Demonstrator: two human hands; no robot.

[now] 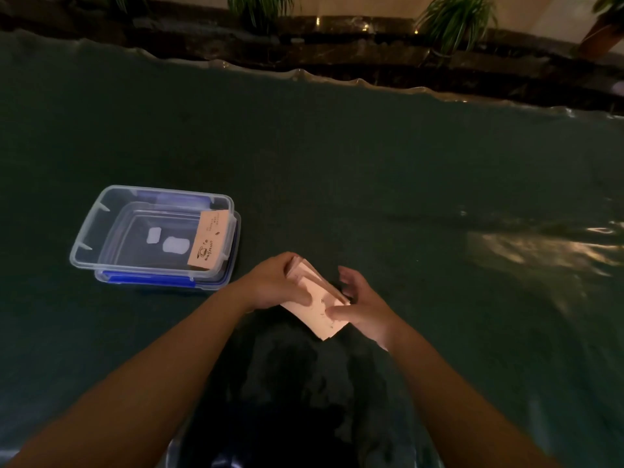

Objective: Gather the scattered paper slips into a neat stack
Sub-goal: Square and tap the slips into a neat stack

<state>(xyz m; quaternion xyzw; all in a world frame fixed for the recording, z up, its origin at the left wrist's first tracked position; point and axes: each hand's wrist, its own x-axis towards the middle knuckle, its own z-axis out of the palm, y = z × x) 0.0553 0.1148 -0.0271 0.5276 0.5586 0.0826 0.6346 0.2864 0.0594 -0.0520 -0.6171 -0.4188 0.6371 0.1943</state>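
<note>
Left hand (pixel 273 282) grip pinches paper stack (pixel 317 305); right hand (pixel 358 305) grip clasps it too.

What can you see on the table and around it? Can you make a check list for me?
Surface: dark green cloth, rippled at the far edge.
Job's things: stack of paper slips held between both hands; one printed slip leans inside the clear tub.
Clutter: clear tub sitting on its blue-clipped lid.
Hands: left hand grips the stack's left side; right hand pinches its right side.
Cables: nothing seen.
Surroundings: potted plants and a dark ledge behind the table.
</note>
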